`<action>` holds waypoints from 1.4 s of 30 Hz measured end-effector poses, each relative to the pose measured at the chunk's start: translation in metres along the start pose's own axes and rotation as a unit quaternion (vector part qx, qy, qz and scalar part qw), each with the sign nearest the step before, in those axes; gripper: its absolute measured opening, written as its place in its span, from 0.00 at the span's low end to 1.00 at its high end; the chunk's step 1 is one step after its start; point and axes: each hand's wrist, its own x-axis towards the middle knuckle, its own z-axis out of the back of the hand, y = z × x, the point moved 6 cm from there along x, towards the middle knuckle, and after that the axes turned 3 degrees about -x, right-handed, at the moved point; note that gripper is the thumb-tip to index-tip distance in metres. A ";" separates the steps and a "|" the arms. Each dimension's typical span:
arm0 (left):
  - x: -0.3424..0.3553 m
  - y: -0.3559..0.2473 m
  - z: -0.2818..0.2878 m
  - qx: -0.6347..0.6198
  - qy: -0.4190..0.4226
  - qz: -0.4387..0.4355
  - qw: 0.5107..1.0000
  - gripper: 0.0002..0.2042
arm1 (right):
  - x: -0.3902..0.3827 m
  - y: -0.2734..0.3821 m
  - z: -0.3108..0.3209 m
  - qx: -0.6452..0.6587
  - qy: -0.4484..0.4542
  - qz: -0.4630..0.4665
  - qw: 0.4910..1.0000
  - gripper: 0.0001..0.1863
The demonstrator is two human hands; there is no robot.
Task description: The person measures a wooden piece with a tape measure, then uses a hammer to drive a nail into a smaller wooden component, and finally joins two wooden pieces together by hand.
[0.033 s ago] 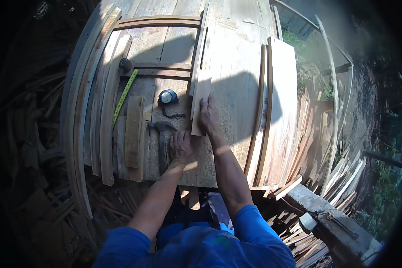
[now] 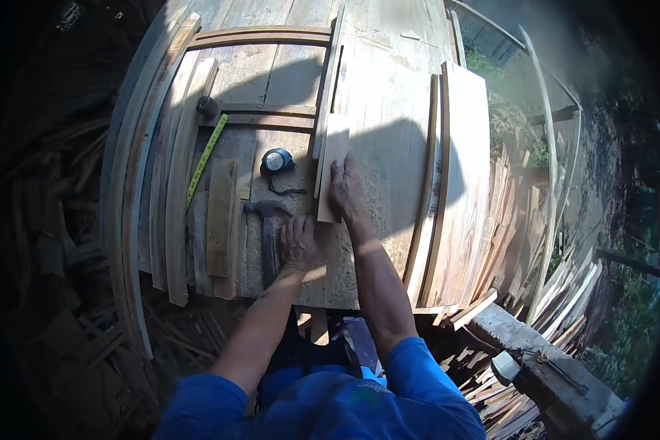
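Note:
A short, pale wooden board (image 2: 330, 176) lies lengthwise against the long strip of a wooden frame (image 2: 328, 88). My right hand (image 2: 348, 194) grips its right edge, thumb and fingers pressed on the wood. Beside the board's near end, my left hand (image 2: 299, 243) rests low with its fingers curled together; whatever may be under them is hidden. Just left of that hand lies a claw hammer (image 2: 269, 238), its head pointing away from me. Beyond the hammer sits a round tape measure (image 2: 277, 160) with a dark strap. A yellow measuring blade (image 2: 206, 158) stretches across the boards to the left.
Long planks (image 2: 143, 147) line the table's left side, with short wood blocks (image 2: 222, 216) nearer. A dark cylindrical object (image 2: 207, 107) stands by the frame. At right are narrow strips (image 2: 427, 198) and a wide board (image 2: 465, 176). Scrap wood (image 2: 564, 308) lies beyond the table, beside a beam (image 2: 557, 367).

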 end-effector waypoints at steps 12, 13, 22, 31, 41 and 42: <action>0.002 -0.001 0.004 -0.002 0.000 -0.020 1.000 0.16 | 0.021 0.014 0.000 0.040 -0.015 -0.015 0.999 0.29; 0.003 -0.001 0.004 -0.006 -0.003 -0.019 1.000 0.16 | 0.024 0.014 0.001 0.042 -0.022 -0.006 0.999 0.29; 0.003 -0.003 0.005 -0.006 0.015 -0.011 1.000 0.17 | 0.031 0.013 -0.001 0.022 -0.005 -0.004 1.000 0.32; 0.001 -0.006 0.007 -0.014 0.019 -0.017 1.000 0.18 | 0.030 0.008 -0.001 0.020 0.009 -0.006 1.000 0.33; -0.002 0.014 0.013 -0.076 -0.029 0.030 0.996 0.17 | -0.161 0.007 0.033 0.296 0.083 0.041 0.951 0.43; 0.001 0.005 0.022 -0.086 -0.032 0.026 0.995 0.17 | -0.196 -0.007 0.023 0.512 0.209 -0.021 0.833 0.44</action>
